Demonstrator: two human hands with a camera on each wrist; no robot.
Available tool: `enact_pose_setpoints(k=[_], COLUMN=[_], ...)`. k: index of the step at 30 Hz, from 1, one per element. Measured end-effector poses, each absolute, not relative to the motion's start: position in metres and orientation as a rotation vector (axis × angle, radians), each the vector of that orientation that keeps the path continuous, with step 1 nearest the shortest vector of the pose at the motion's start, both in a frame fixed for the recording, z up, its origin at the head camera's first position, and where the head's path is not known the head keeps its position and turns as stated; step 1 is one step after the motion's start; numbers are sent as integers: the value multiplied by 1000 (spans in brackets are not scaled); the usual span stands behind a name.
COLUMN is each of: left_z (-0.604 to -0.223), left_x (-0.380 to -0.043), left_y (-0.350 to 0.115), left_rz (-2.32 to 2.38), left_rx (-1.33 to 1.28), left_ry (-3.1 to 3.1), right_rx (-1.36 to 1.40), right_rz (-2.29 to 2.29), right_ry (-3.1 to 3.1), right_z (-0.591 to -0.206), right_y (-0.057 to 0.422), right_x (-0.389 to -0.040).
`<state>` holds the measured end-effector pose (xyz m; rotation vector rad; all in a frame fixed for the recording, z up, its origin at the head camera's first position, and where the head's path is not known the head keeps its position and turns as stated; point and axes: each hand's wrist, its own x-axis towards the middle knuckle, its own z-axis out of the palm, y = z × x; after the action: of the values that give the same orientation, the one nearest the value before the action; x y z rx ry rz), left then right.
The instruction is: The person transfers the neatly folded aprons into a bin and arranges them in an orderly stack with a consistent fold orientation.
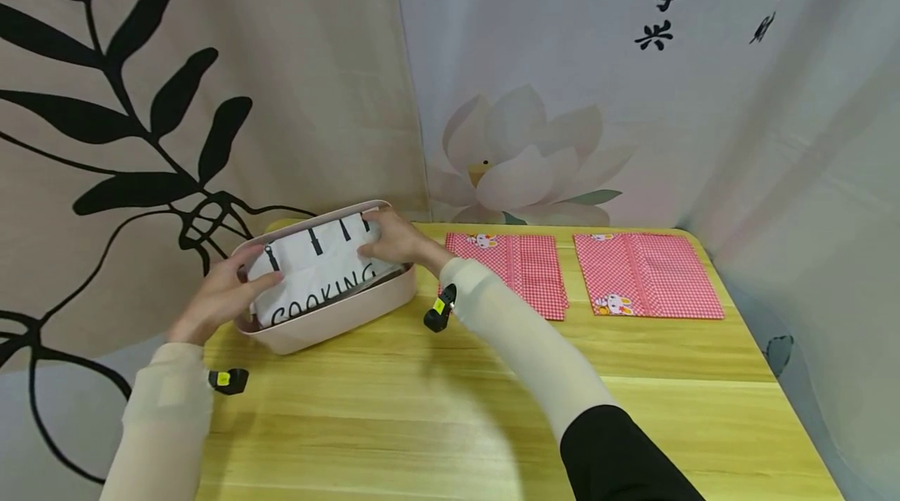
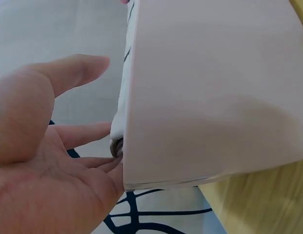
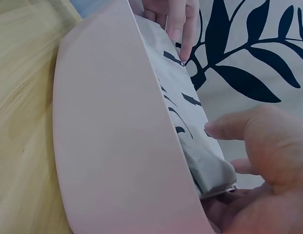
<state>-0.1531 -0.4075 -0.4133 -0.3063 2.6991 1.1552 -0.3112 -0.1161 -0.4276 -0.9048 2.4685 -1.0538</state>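
Observation:
A folded white cloth (image 1: 316, 263) printed with black utensil shapes and the word COOKING lies in a pale pink bin (image 1: 337, 327). My left hand (image 1: 225, 290) is at the cloth's left end, thumb spread from the fingers. In the left wrist view, that thumb stands clear while the fingers (image 2: 92, 134) reach to the cloth's end inside the rim. At the opposite end, my right hand (image 1: 395, 237) touches the cloth, thumb and forefinger apart. In the right wrist view, its thumb (image 3: 229, 126) meets the top and other fingertips are partly hidden at the end.
Two folded red checked cloths with rabbit prints, a nearer one (image 1: 513, 270) and a right one (image 1: 650, 274), lie on the wooden table (image 1: 394, 407). Curtains (image 1: 316, 79) hang behind the table's back edge, close to the bin.

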Motion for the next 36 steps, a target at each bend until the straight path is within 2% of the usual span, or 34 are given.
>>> enact_pose_setpoints(k=[8, 15, 29, 36], left_z=[-411, -408, -421, -421], left_x=[-156, -156, -157, -157], left_y=[-404, -403, -390, -384], left_rz=[990, 1057, 960, 843], left_rx=[-263, -256, -9, -20], left_ry=[2759, 2689, 2965, 3007], right_rx=[-971, -1029, -1196, -1207], right_rz=[-975, -915, -871, -752], right_ry=[2479, 2475, 2531, 2589], right_z=[-424, -426, -426, -429], right_y=[-114, -112, -101, -99], right_x=[-311, -308, -308, -310])
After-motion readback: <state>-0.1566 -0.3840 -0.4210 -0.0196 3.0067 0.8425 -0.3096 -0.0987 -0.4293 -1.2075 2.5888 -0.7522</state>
